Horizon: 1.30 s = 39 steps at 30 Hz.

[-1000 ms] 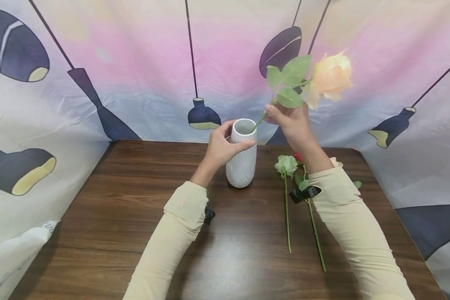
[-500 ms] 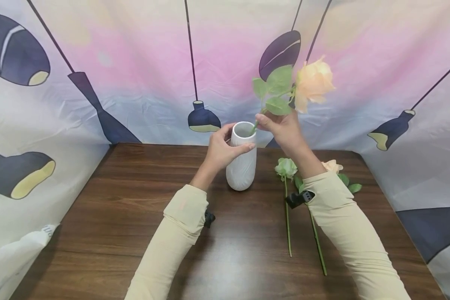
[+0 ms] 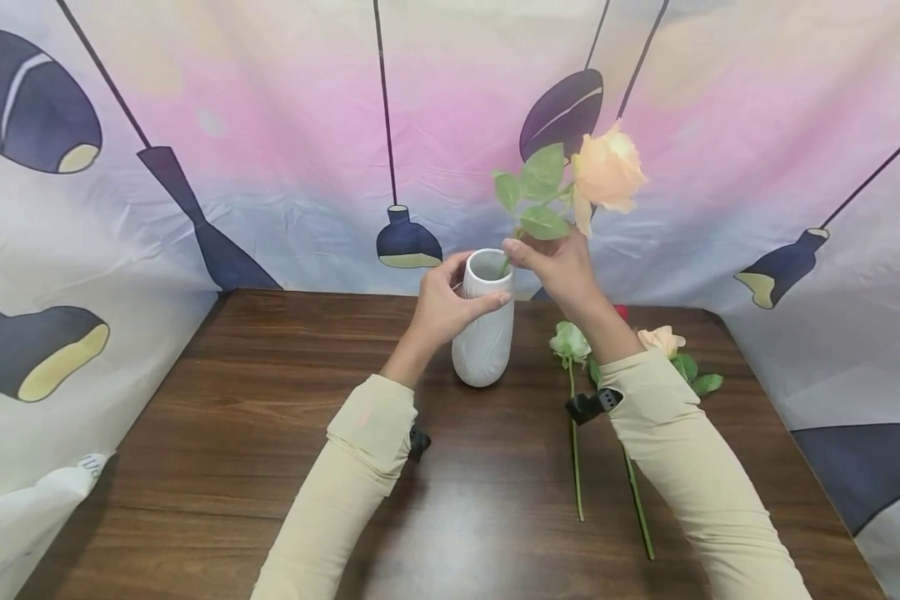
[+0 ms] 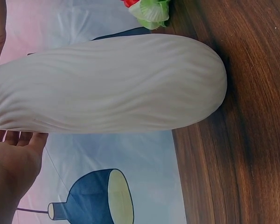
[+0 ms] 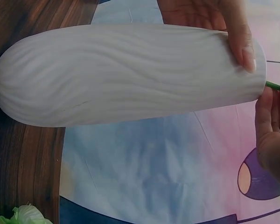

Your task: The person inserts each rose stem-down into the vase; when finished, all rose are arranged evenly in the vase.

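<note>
A white ribbed vase (image 3: 482,342) stands upright on the wooden table. My left hand (image 3: 444,304) grips it near the rim, thumb across the front and fingers behind. My right hand (image 3: 562,267) pinches the green stem of a peach rose (image 3: 610,171) just above the vase mouth. The stem's lower end is inside the vase, hidden by the wall; bloom and leaves lean to the right. In the right wrist view a short bit of stem (image 5: 274,86) shows between the rim and my right fingers. The vase (image 4: 107,84) fills much of the left wrist view.
A pale green rose (image 3: 570,342) lies on the table right of the vase. Beside it, partly under my right forearm, are a peach rose (image 3: 662,340) and a bit of red bloom (image 3: 621,312). A printed cloth (image 3: 292,167) hangs behind the table (image 3: 270,400).
My right hand has moved left and down toward the vase mouth, bringing the peach rose lower and sliding its stem further in. My left hand keeps its hold on the vase.
</note>
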### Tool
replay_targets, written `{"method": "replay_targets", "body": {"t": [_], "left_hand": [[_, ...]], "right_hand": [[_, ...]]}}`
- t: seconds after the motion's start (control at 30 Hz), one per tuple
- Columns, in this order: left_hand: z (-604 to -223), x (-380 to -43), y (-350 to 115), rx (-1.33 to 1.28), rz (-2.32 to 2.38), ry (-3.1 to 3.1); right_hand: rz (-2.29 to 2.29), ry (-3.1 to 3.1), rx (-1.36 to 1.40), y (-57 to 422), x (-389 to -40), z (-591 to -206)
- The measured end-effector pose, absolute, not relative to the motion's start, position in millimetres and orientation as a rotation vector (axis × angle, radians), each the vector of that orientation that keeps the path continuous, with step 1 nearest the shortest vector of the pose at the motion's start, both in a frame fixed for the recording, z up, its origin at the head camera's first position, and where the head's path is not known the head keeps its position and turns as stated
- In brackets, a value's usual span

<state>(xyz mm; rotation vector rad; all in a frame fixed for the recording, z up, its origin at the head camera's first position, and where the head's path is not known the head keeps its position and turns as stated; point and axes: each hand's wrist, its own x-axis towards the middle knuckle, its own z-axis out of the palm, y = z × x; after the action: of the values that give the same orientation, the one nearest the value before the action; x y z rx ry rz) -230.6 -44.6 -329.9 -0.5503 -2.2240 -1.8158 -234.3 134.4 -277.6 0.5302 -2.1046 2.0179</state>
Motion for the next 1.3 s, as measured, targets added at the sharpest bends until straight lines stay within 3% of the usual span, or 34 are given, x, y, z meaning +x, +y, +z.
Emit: {"method": "replay_targets", "body": {"t": [0.4,0.67,1.1,1.3], "left_hand": [[-328,-228,-42,-0.539,-1.799,-2.238],[-332,-227,-42,-0.536,-1.797,-2.249],[-330,-225,-43,-0.527,-1.797,-2.249],[-330,-226,-44,-0.537,-1.813,-2.234]], "right_hand": [[2.080,-1.964,0.541,137,-230,-281],[2.230,-2.001,0.389,143,-226,-288],[2.075,-1.933,0.464,141,-228,-289],[2.093,-2.020,0.358,141,-227,-290]]}}
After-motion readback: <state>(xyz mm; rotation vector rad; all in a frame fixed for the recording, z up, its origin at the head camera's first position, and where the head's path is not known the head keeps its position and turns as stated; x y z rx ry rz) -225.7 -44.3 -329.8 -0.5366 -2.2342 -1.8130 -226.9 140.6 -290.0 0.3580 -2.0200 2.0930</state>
